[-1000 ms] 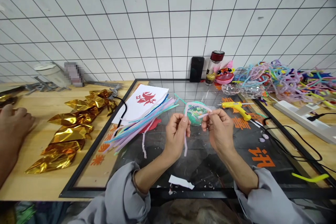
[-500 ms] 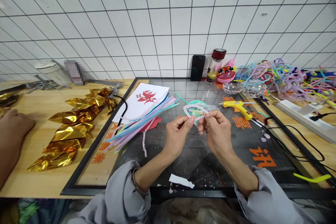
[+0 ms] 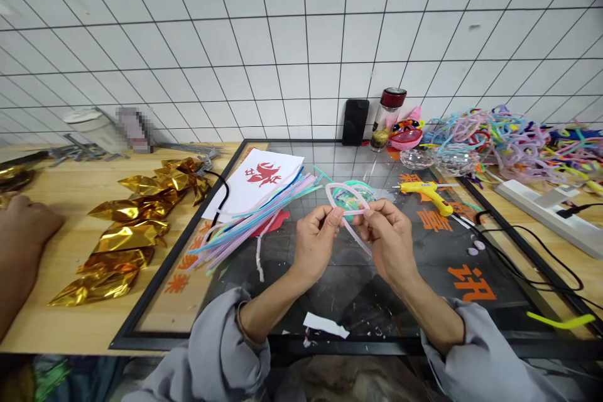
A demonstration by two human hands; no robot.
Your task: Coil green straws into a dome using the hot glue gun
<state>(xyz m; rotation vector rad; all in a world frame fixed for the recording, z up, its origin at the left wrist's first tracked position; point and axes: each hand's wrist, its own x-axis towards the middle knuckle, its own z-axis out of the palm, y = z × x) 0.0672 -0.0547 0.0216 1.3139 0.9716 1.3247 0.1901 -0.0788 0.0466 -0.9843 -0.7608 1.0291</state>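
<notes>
Both of my hands pinch one pale pink pipe cleaner [image 3: 338, 192], bent into a loop above the black glass board [image 3: 424, 251]. My left hand [image 3: 316, 245] grips it at the loop's base. My right hand [image 3: 389, 240] pinches it just beside, and a free tail runs down to the right between the hands. Behind the loop lies a small green round piece [image 3: 354, 191]. A bundle of pastel pipe cleaners [image 3: 254, 220] lies left of my hands.
A yellow glue gun [image 3: 424, 191] lies right of my hands, with black cables [image 3: 527, 245] beyond. A heap of coloured pipe cleaners [image 3: 509, 138] fills the back right. Gold foil pieces [image 3: 132, 226] lie on the wooden table. Another person's hand [image 3: 21, 232] rests at far left.
The pipe cleaner went from an open arch with a hanging end to a closed loop, its ends crossed and pinched between my hands. My hands came closer together.
</notes>
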